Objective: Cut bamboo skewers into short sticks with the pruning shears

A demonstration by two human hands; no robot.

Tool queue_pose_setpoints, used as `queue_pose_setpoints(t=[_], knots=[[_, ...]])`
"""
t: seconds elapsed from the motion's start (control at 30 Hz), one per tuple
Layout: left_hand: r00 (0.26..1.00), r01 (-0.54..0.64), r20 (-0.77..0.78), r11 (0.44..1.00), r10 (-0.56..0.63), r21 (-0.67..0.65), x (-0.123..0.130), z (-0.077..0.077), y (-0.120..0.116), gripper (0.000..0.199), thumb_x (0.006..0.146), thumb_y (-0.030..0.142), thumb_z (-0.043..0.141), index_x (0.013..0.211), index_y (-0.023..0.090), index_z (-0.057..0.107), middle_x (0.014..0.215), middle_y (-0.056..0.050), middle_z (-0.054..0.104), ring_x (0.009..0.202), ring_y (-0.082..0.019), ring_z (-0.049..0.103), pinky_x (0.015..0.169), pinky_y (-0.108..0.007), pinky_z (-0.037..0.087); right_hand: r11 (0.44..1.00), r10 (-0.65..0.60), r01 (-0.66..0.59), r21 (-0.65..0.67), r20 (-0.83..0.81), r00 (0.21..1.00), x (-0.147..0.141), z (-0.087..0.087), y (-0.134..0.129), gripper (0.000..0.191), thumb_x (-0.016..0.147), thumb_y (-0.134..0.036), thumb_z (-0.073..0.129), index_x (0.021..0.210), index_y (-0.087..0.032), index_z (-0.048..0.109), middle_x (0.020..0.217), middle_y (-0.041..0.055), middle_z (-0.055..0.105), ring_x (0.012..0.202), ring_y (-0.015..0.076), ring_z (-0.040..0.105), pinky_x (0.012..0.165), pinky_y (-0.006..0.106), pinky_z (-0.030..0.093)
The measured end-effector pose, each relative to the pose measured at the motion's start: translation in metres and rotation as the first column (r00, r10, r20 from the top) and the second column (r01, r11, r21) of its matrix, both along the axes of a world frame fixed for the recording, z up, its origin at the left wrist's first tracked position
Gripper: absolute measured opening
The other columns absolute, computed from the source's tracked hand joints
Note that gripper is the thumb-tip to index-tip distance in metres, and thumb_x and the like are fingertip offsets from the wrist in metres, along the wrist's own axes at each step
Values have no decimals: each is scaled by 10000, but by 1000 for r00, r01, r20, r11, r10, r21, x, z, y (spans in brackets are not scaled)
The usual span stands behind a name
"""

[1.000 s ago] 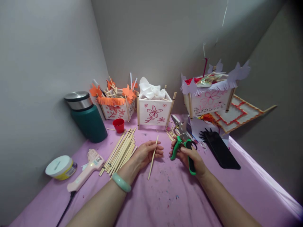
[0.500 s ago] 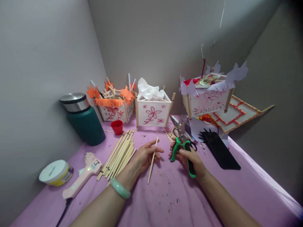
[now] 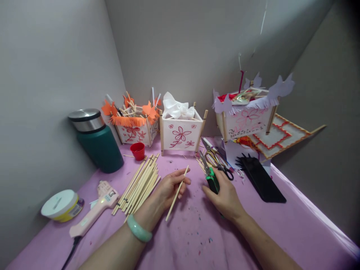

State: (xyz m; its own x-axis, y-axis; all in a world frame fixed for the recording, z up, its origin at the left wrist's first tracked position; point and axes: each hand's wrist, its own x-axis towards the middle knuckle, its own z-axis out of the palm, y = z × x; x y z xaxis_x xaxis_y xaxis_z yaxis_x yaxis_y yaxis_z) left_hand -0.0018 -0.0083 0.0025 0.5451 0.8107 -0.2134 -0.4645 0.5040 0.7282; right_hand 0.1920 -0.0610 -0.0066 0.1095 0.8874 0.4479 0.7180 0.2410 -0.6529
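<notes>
Over the purple worktop (image 3: 191,243), held a thin stick (image 3: 174,199) pinched in the left hand (image 3: 171,187), slanting away and rightward, left of cutters (image 3: 213,181) gripped in the right hand (image 3: 225,195).

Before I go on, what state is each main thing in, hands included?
Left hand: closed on a thin stick.
Right hand: closed around green-handled cutters.
Cutter blades: open or shut, cannot tell.
Stick pile: lying flat.
Bottle: standing, lid on.
Tub: lid on.
Glue gun: lying down, cord attached; heat cannot be told.
Red cup: upright, open-topped.
Middle box: upright, white tissue sticking out.
Orange-fringed box: upright, contents jutting out.
</notes>
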Motion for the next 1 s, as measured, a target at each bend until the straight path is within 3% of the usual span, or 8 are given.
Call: queue_pose_setpoints(t=[0.17, 0.4, 0.57, 0.73, 1.0], knots=[[998, -14, -55, 998, 11, -54, 3, 3, -1, 318, 744, 21, 616, 1058, 71, 622, 645, -4, 647, 390, -54, 518, 371, -148, 414, 997, -81, 77, 26, 236, 968, -2, -7, 0, 546, 781, -351, 585, 1263, -105, 508, 1164, 180, 593, 1090, 321, 549, 941, 475, 456], [995, 2, -96, 992, -14, -127, 2, -2, 4, 150, 745, 5, 582, 864, 86, 621, 586, -12, 631, 397, -77, 550, 379, -162, 450, 998, -36, 56, -40, 385, 922, -7, -9, -3, 525, 761, -333, 612, 1232, -115, 533, 1130, 152, 607, 1060, 316, 538, 934, 453, 460], [995, -2, -99, 988, -14, -155, 2, -2, 4, 81, 792, 46, 590, 859, 77, 623, 607, -31, 636, 414, -80, 570, 382, -155, 446, 998, -31, 55, -45, 421, 907, -8, -14, -3, 549, 754, -357, 637, 1241, -129, 524, 1167, 154, 601, 1099, 326, 527, 942, 455, 457], [997, 13, -78, 990, -24, -140, 1, -1, 3, 151, 789, 8, 559, 911, 73, 619, 639, -34, 638, 424, -75, 567, 390, -153, 440, 997, -26, 57, -58, 435, 900, -8, -15, -3, 531, 754, -366, 636, 1222, -134, 536, 1167, 153, 604, 1098, 326, 528, 946, 450, 450], [999, 26, -43, 998, -28, -56, 2, -5, -2, 172, 763, 56, 624, 925, 109, 606, 627, 3, 620, 413, -68, 541, 392, -156, 434, 989, 5, 52, -138, 386, 922, -7, 2, -6, 437, 746, -344, 624, 1136, -152, 572, 1066, 130, 611, 1005, 299, 561, 875, 412, 466]])
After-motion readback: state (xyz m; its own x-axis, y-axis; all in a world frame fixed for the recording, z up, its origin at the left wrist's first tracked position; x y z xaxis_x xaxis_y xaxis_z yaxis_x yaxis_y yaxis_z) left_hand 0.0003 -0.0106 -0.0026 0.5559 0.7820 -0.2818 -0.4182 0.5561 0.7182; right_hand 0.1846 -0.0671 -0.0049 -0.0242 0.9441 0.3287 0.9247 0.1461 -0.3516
